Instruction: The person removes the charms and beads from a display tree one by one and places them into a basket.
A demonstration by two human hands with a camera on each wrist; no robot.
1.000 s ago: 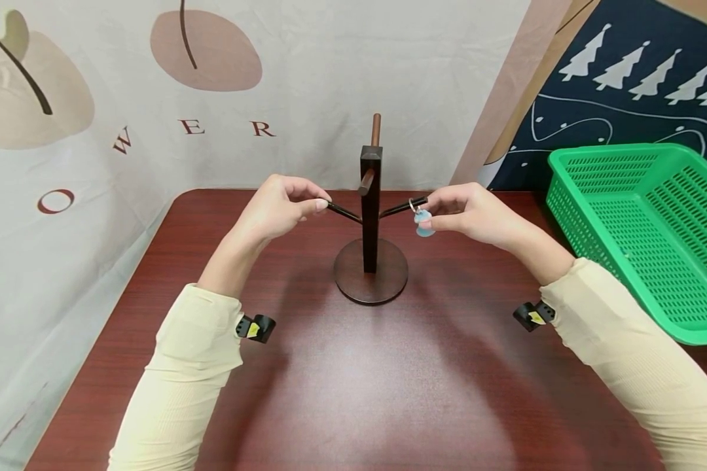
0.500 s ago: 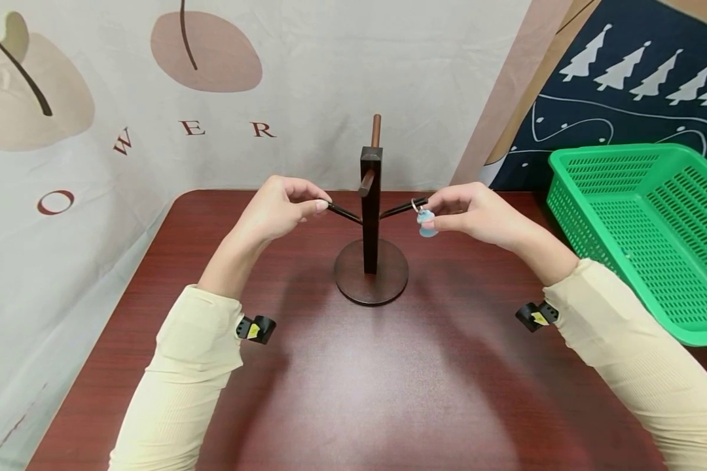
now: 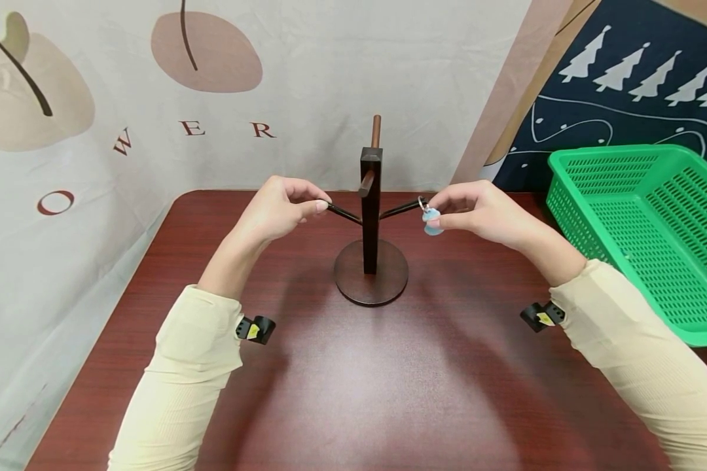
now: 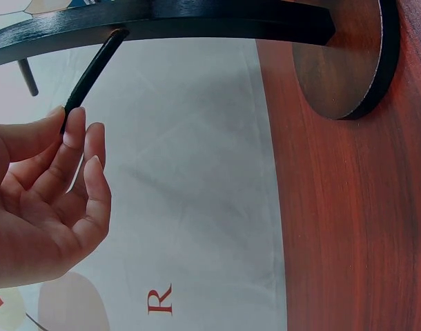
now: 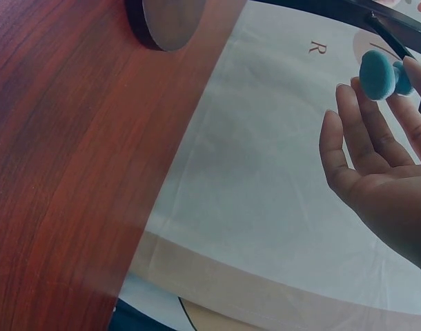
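A dark wooden stand (image 3: 370, 229) with a round base (image 3: 390, 278) and several slanting pegs rises from the table. My left hand (image 3: 279, 209) pinches the tip of its left peg (image 3: 345, 212); the left wrist view shows that peg (image 4: 93, 72) between thumb and fingertips. On the other side, my right hand (image 3: 486, 212) pinches a light-blue keychain charm (image 3: 432, 223) between thumb and fingers. The charm's metal ring (image 3: 421, 204) is right at the tip of the right peg (image 3: 399, 209). In the right wrist view, the blue charm (image 5: 377, 74) has a rounded, two-lobed shape and the other fingers are spread.
A green plastic basket (image 3: 601, 226) stands at the right of the reddish-brown table (image 3: 353, 392). Behind the table hangs a white printed cloth (image 3: 318, 78), with a dark blue cloth with white trees (image 3: 571, 124) at the back right. Two upper pegs project from the stand.
My right hand has moved slightly right, drawing the keychain and its ring outward along the right peg to the tip. My left hand and the stand have stayed in place.
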